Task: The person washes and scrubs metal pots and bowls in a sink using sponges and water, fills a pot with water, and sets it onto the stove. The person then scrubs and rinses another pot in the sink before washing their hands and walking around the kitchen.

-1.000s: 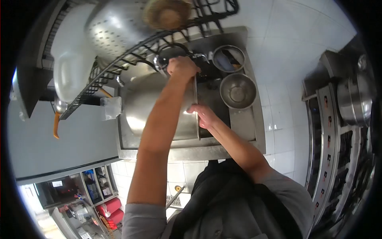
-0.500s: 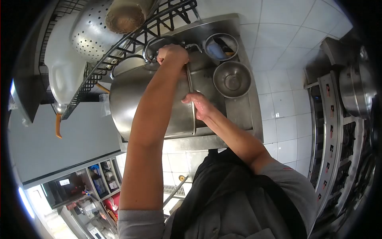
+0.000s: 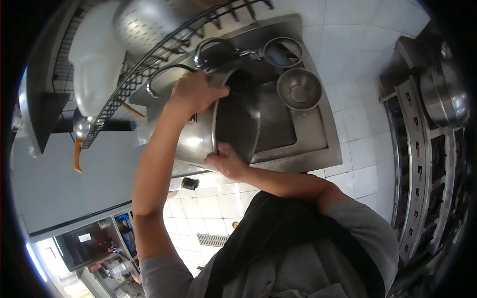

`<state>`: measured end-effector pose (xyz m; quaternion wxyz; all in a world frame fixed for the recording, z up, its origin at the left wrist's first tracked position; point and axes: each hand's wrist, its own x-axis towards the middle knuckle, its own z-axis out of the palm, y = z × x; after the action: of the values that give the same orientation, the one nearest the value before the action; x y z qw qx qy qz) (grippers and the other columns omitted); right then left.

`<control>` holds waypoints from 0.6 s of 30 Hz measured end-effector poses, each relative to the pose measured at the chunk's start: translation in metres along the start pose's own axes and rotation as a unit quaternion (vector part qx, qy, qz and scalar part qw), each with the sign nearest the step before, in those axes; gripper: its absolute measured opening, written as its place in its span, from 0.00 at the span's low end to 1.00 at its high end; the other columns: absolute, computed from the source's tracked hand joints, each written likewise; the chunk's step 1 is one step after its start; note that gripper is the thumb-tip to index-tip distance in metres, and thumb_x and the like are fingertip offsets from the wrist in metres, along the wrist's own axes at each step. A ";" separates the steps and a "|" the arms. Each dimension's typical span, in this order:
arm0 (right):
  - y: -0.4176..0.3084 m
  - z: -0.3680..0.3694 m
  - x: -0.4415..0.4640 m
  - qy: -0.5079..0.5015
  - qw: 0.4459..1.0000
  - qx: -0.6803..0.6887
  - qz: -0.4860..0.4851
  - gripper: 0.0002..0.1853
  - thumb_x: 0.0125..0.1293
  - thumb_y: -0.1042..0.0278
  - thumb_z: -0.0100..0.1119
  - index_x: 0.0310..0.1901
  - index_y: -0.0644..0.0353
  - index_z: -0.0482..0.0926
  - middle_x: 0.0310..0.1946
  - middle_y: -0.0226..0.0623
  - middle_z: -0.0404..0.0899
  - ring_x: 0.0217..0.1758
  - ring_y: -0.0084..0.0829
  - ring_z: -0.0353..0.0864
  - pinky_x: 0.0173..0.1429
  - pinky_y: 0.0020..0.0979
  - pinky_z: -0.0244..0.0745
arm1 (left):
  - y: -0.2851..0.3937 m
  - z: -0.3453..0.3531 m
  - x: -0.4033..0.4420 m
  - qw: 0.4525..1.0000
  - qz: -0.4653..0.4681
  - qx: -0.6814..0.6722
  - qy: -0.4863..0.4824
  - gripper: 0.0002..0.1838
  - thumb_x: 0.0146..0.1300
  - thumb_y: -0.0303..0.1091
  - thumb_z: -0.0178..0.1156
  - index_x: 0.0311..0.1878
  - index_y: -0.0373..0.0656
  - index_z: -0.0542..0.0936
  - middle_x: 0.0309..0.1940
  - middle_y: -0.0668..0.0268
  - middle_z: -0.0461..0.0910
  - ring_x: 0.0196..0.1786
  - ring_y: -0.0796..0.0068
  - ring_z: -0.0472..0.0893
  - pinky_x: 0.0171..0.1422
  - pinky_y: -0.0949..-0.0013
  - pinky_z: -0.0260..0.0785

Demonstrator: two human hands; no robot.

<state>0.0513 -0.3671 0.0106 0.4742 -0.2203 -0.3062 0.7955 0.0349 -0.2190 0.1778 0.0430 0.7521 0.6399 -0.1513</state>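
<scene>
A large stainless steel stockpot (image 3: pixel 195 140) lies tipped on its side at the sink, its dark open mouth turned to the right. My left hand (image 3: pixel 193 93) grips the pot's upper rim, thumb pointing toward the opening. Lower on the same rim, my right hand (image 3: pixel 227 161) has its fingers curled over the edge nearest my body. Behind the pot is the curved faucet (image 3: pixel 246 53). The pot's base is partly covered by my left arm.
Right of the pot, a steel bowl (image 3: pixel 299 89) rests by the sink (image 3: pixel 318 160), with another bowl (image 3: pixel 283 51) holding items behind it. A black wire rack (image 3: pixel 149 62) carrying a perforated colander (image 3: pixel 149 25) overhangs at upper left. Stove burners (image 3: pixel 412 169) line the right side.
The pot has shifted left and turned, so its inside now shows. My left hand has come nearer along the rim; my right hand has moved down and left along it.
</scene>
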 end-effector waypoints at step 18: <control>0.054 0.165 0.012 -0.152 0.808 -0.542 -0.174 0.10 0.54 0.78 0.53 0.38 0.71 0.70 0.27 0.56 0.75 0.29 0.55 0.77 0.35 0.46 0.75 | -0.265 0.051 -0.171 0.861 -0.053 -0.489 0.133 0.27 0.56 0.44 0.62 0.52 0.30 0.78 0.27 0.64 0.80 0.32 0.81 0.76 0.36 0.75 0.68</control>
<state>-0.0934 -0.4216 0.0901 0.3552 -0.2609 -0.7893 0.4275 -0.2560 -0.3472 0.2114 0.3115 0.6127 0.6700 0.2804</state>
